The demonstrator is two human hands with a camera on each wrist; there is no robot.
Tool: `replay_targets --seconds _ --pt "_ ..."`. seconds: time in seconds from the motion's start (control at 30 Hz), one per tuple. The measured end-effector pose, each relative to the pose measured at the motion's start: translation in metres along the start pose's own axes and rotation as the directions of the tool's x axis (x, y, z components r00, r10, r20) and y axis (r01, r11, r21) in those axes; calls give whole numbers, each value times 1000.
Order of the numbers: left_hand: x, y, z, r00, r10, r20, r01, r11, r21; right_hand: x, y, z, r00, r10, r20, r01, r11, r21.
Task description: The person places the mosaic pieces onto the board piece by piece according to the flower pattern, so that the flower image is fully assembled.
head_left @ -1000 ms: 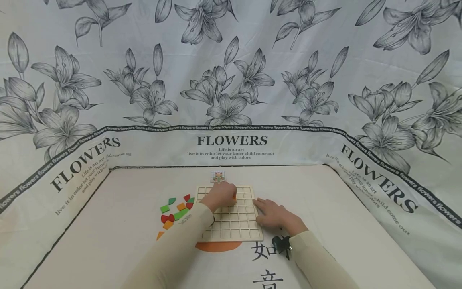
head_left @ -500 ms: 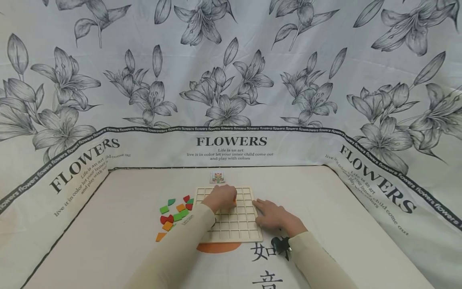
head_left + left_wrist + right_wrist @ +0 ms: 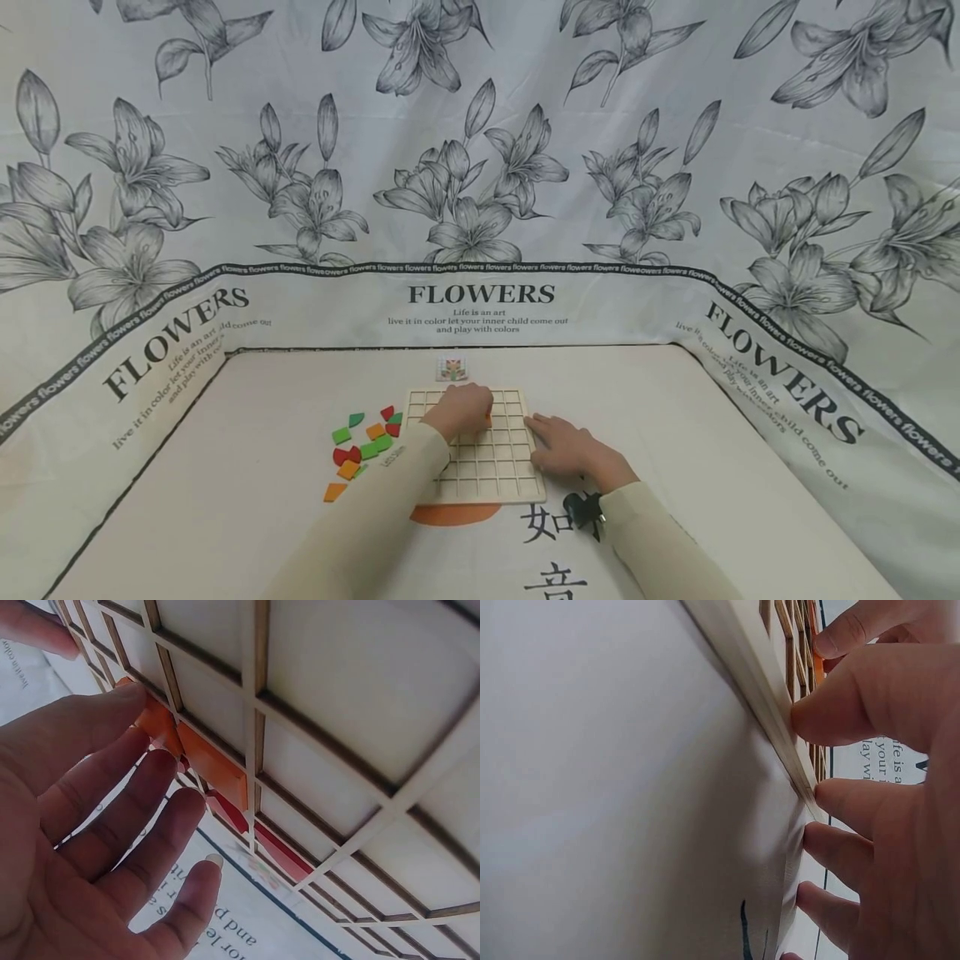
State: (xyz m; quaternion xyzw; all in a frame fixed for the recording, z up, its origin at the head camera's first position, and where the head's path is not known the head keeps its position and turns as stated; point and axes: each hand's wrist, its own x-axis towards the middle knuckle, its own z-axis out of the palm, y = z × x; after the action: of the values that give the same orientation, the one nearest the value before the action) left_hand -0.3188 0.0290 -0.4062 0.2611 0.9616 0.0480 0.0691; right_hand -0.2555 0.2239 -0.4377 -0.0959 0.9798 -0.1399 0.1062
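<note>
A pale wooden grid board lies on the table. My left hand is over its upper middle and pinches an orange tile between thumb and fingertips at one of the cells. Beside that piece, another orange tile sits in its cell. Two red pieces, one of them this red tile, show farther along the grid. In the head view the left hand hides most of these pieces. My right hand rests along the board's right edge, thumb on the rim and fingers extended against the side.
Left of the board lie loose tiles in green, red and orange, including a light green tile and an orange tile. A small pattern card lies behind the board. Floral cloth walls in the back and sides.
The head view has shifted slightly. My left hand stays at nearly the same spot on the board with the orange tile, and the right hand keeps its place at the edge.
</note>
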Motion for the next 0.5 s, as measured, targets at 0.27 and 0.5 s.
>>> replay_targets --seconds 0.27,0.5 --pt "-1 0 0 1000 -17 3 17 1000 0 -2 -2 -1 1000 -6 -3 6 1000 5" --pt "0 -2 1 1000 -12 -7 12 1000 -12 -2 -2 -2 1000 -4 0 4 1000 5"
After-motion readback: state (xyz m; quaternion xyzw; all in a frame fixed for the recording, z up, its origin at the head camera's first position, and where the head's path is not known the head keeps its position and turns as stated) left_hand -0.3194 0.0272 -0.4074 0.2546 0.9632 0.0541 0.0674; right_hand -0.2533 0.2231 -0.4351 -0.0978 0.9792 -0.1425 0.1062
